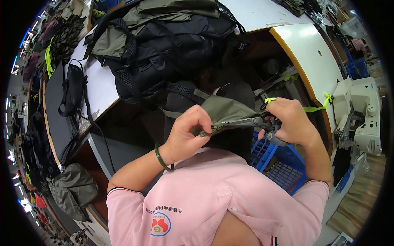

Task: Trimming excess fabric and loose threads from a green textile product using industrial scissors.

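Pink polo shirt closest to the lens, with both hands raised over an olive-green fabric piece just above it.

The left hand, a dark green bangle on its wrist, had its fingertips pressed together in a pinch on the lower edge of the fabric piece, which sat draped over the knuckles and spread toward the right. The right hand was closed around the handles of small thread snips, whose thin blades pointed left along the fabric edge, their tip just beside the left fingertips. A blue plastic crate stood below the right hand, a pile of black and olive bags lay on the white table beyond, and a white sewing machine stood at the right.
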Demonstrator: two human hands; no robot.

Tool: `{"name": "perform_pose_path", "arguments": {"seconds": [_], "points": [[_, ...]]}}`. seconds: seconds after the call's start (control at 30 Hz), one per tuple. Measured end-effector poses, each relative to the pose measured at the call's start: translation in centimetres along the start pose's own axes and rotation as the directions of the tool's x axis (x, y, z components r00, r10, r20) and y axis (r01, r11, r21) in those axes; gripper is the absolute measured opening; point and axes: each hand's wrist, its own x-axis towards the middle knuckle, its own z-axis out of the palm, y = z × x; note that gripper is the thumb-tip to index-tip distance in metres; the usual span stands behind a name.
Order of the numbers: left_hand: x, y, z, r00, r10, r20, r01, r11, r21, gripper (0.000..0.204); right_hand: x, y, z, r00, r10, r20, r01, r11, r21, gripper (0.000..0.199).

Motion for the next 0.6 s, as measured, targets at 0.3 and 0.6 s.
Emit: {"name": "perform_pose_path", "arguments": {"seconds": [0.3,0.6], "points": [[-0.2,1.2,0.2,0.98,0.19,0.052,-0.197,0.939,0.283,0.029,0.6,-0.5,-1.9,0.992,-0.109,0.062,0.118,0.981,-0.151,0.041],[-0.1,1.5,0.2,0.991,0.129,0.047,-0.136,0.966,0.219,0.028,1.0,-0.6,-1.4,0.986,-0.165,0.028,0.167,0.961,-0.22,0.033]]}}
